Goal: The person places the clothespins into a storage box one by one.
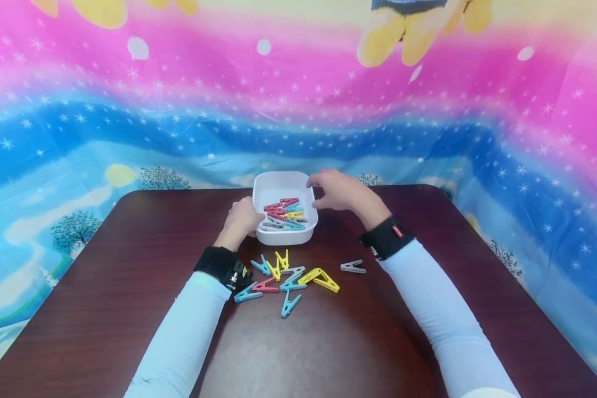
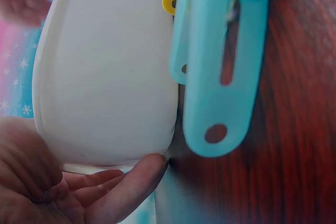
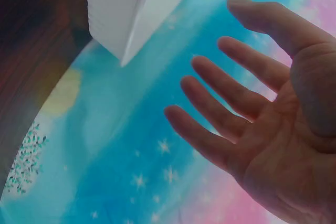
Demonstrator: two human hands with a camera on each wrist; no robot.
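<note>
A white plastic box [image 1: 284,237] stands on the table with several red, yellow, blue and grey clothespins [image 1: 283,213] lying in it. My left hand [image 1: 241,220] grips its left side, the thumb at the rim and the fingers [image 2: 128,190] against the outer wall. By the right rim is my right hand [image 1: 340,190], its fingers [image 3: 220,106] spread and relaxed with nothing held. The right wrist view shows it apart from the box [image 3: 118,9]. In front of the box lie several loose clothespins [image 1: 292,281], close to my left wrist.
One grey clothespin [image 1: 352,266] lies by itself to the right of the others. The dark wooden table [image 1: 129,265] has rounded far corners. A colourful cloth [image 1: 298,110] hangs behind the table and along both sides. Black straps with cameras circle both wrists.
</note>
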